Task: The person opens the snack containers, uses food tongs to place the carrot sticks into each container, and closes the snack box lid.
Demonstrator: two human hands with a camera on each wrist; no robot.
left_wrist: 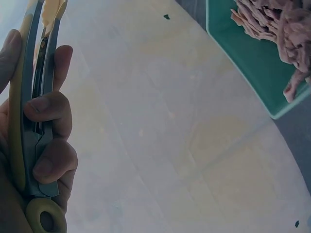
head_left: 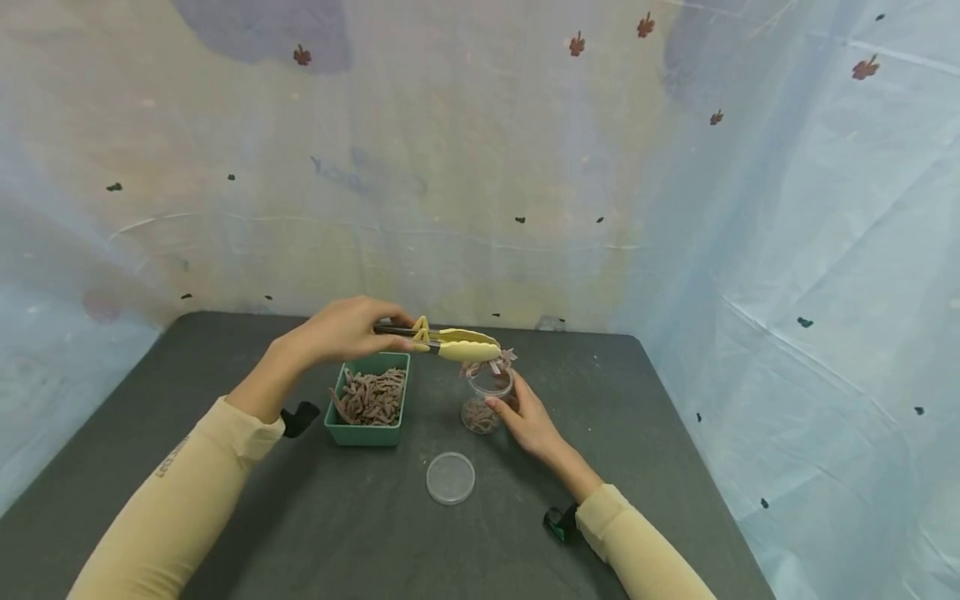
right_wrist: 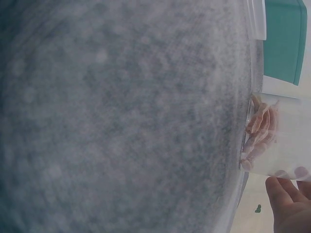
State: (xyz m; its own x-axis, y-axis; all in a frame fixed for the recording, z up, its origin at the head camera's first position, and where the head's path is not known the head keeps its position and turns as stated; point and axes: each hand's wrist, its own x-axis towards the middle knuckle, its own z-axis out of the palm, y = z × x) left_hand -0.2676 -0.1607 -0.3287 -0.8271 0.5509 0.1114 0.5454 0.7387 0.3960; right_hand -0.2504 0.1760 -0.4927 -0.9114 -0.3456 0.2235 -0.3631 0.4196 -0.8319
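My left hand [head_left: 345, 331] grips a pair of tongs [head_left: 469, 351] with yellow heads; in the left wrist view its fingers curl round the handles. A clump of brownish strips [head_left: 504, 361] hangs at the tong tips, over the mouth of a clear plastic jar [head_left: 492, 386]. Fingers and thumb of my right hand [head_left: 531, 423] hold that jar from its right side. More strips [right_wrist: 262, 124] lie in the bottom of the jar, which stands upright on the table. Left of it, a green tub [head_left: 364, 436] holds a heap of similar strips [head_left: 372, 397].
A round clear lid [head_left: 450, 479] lies flat on the dark table [head_left: 360, 533], in front of the jar and tub. Behind the table hangs a pale plastic sheet [head_left: 450, 167] with small leaf marks. Black straps [head_left: 301, 419] show at both wrists.
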